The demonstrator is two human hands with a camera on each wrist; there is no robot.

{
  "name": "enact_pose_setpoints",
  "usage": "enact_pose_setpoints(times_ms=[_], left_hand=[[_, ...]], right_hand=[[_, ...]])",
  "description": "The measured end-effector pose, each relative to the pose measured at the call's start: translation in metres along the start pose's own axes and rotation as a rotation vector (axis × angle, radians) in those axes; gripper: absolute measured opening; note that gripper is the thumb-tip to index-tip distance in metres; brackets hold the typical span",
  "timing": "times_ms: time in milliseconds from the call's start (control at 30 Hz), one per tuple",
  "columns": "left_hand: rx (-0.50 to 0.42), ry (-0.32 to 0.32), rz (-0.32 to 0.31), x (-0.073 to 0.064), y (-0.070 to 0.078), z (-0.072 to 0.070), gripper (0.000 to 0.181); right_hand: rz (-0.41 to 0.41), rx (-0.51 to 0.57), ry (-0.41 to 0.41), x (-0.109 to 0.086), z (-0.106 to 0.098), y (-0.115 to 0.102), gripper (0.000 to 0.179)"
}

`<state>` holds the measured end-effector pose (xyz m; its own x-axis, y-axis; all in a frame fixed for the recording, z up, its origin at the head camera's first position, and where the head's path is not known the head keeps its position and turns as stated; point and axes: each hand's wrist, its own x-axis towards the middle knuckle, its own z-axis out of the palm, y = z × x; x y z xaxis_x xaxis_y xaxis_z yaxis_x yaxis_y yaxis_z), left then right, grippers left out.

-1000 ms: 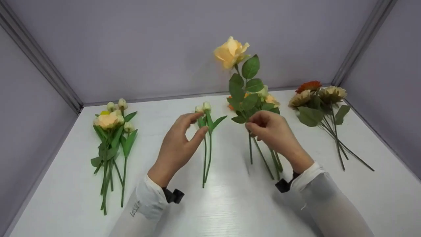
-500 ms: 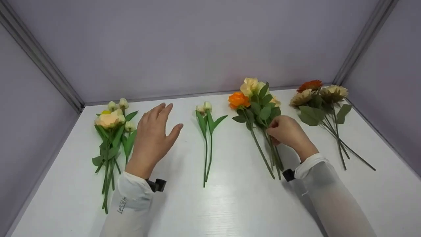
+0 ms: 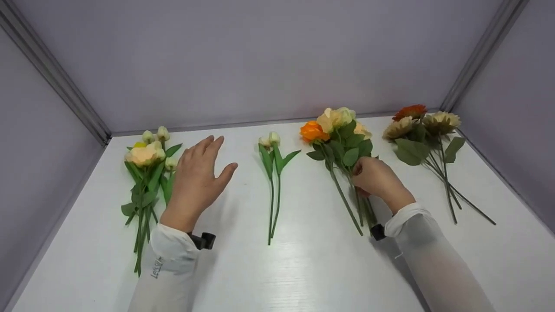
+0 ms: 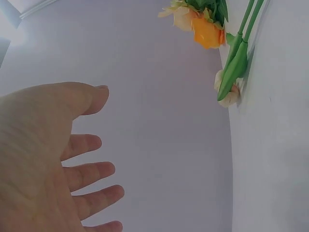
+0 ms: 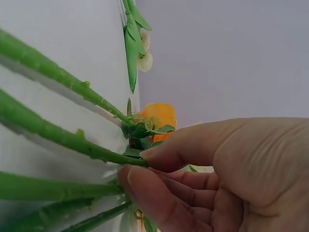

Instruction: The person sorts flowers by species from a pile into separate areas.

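Note:
On the right half of the white table, my right hand pinches a green rose stem between thumb and forefinger, low over the bunch. Peach and cream roses and an orange rose lie with it, leaves overlapping; which bloom belongs to the pinched stem is hard to tell. My left hand hovers with fingers spread and holds nothing, partly covering the left bunch of tulips and a peach flower. Two white tulips lie between the hands.
Several beige flowers and a rust-orange one lie at the far right, stems crossed. Grey panels wall in the table at the back and both sides.
The upright peach rose has been lowered onto the right bunch by my right hand. My left hand has moved left, away from the two tulips, its fingers straightening.

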<state>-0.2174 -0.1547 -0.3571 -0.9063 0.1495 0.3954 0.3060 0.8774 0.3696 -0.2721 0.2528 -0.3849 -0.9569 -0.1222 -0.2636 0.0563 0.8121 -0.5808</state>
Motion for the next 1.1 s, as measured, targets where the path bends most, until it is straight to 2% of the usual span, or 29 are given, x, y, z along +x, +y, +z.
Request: enact_pose_setpoints(times_ms=[267, 433, 533, 667, 833, 900, 967, 1100], left_hand=[[-0.01, -0.025, -0.008, 0.0, -0.001, 0.002, 0.067], [-0.003, -0.012, -0.004, 0.0, -0.006, -0.001, 0.066], [0.002, 0.011, -0.012, -0.001, -0.011, -0.008, 0.065], [0.017, 0.036, -0.046, -0.008, -0.028, -0.022, 0.06], [0.066, 0.053, -0.111, -0.025, -0.061, -0.045, 0.05], [0.079, 0.034, -0.163, -0.032, -0.073, -0.052, 0.045], [0.08, -0.019, -0.23, -0.039, -0.082, -0.056, 0.04], [0.063, -0.205, -0.377, -0.051, -0.093, -0.056, 0.034]], right_hand=[[-0.026, -0.039, 0.029, 0.002, 0.003, 0.002, 0.016], [-0.009, 0.006, 0.015, -0.003, -0.003, 0.0, 0.023], [-0.024, 0.029, 0.039, -0.011, -0.009, -0.004, 0.028], [-0.086, 0.029, 0.142, -0.024, -0.015, -0.015, 0.036], [-0.229, 0.011, 0.266, -0.039, -0.012, -0.037, 0.044], [-0.291, 0.007, 0.292, -0.045, -0.007, -0.047, 0.044], [-0.348, -0.001, 0.308, -0.051, -0.001, -0.057, 0.042], [-0.465, -0.054, 0.301, -0.06, 0.017, -0.08, 0.035]])
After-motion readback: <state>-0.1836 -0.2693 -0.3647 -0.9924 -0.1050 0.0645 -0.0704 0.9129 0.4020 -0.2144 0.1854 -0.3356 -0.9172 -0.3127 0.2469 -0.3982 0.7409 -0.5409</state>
